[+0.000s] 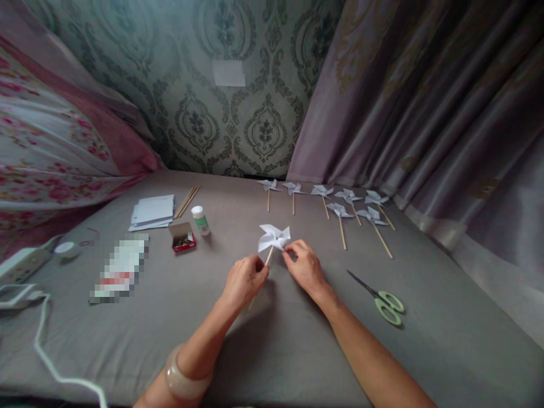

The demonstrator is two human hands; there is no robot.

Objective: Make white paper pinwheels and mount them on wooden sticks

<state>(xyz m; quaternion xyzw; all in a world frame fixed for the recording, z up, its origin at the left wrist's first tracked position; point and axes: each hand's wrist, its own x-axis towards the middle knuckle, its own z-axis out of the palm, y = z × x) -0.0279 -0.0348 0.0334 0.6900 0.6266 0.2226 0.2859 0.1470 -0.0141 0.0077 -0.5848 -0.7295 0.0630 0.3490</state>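
Observation:
A white paper pinwheel on a thin wooden stick is held up in front of me, a pin visible at its centre. My left hand is closed round the stick just under the blades. At the pinwheel's right side, the fingers of my right hand are pinched together at the edge of a blade. Nearest to my left hand stand a small white bottle with a green label and an open red box of small metal pins. Scissors with green handles lie right of my right arm.
Several finished pinwheels lie at the back right. Stacked white paper and a few wooden sticks lie at the back left. A power strip with a white cable is at the left edge. Curtains hang on the right.

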